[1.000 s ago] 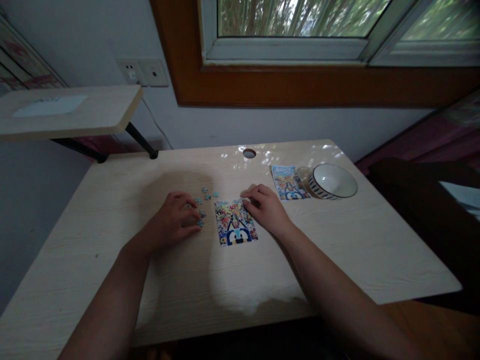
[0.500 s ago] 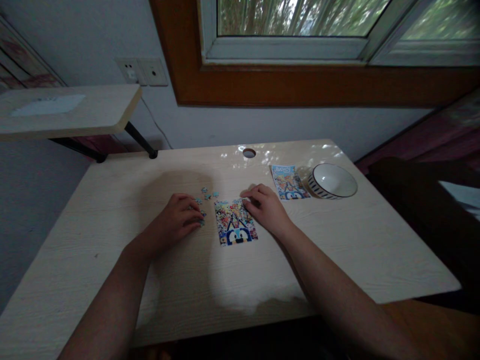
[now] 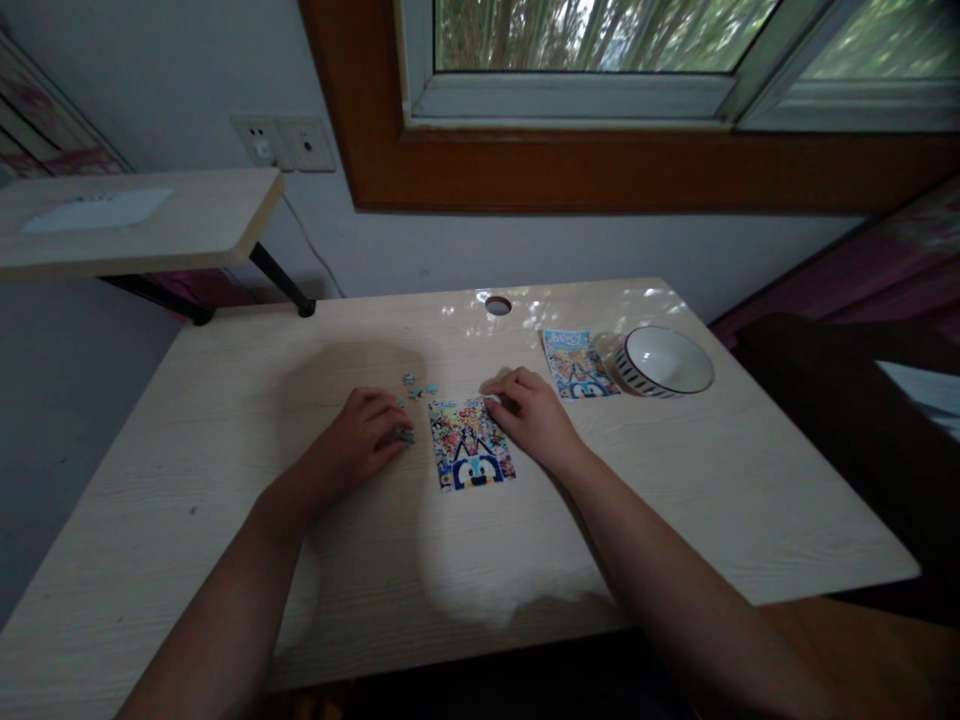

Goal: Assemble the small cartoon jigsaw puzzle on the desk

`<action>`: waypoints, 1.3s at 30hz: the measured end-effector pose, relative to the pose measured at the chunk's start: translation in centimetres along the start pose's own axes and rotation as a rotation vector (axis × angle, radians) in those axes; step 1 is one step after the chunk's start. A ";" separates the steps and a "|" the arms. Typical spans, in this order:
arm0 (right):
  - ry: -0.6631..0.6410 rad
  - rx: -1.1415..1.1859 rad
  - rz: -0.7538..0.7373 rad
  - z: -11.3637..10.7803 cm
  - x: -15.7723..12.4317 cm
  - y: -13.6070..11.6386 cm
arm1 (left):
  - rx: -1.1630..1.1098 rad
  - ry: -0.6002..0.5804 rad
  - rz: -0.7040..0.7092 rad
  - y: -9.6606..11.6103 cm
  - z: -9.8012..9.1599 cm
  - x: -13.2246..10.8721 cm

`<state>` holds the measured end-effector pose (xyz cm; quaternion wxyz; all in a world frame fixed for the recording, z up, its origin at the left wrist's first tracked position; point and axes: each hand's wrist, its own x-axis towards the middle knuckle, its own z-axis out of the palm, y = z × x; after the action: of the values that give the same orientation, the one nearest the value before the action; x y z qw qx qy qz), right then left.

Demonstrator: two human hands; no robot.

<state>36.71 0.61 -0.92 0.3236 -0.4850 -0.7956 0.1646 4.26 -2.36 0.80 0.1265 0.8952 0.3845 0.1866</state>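
Note:
A colourful jigsaw puzzle with a blue dog's face along its bottom lies flat on the table. My right hand rests at its upper right corner, thumb and index finger closed on a small light puzzle piece at the edge; whether it is joined to the puzzle I cannot tell. Left of the puzzle, my left hand lies with curled fingers closed round a small bluish puzzle piece, partly hidden by the fingers. Several loose puzzle pieces lie just beyond its fingertips.
A printed picture card with the same dog lies at the back right, beside a white bowl with dark stripes. A raised shelf on black legs stands at the back left. The table has a round hole near its back edge.
My left hand's fingers have shifted slightly, and the pieces under them now sit closer together near the fingertips. My right hand and the puzzle have hardly moved.

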 end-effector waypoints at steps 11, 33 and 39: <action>-0.006 -0.015 -0.001 0.1 -0.1 0.2 | 0.097 0.037 0.015 -0.4 -0.6 -0.3; -0.006 -0.015 -0.001 0.1 0.0 0.1 | 0.010 0.021 -0.026 0.2 0.2 0.1; -0.001 -0.037 -0.001 0.2 -0.1 0.2 | -0.058 0.007 -0.087 0.6 0.4 0.3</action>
<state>36.74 0.61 -1.16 0.3142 -0.4902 -0.7990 0.1500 5.01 -2.54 0.74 0.1589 0.8730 0.4178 0.1952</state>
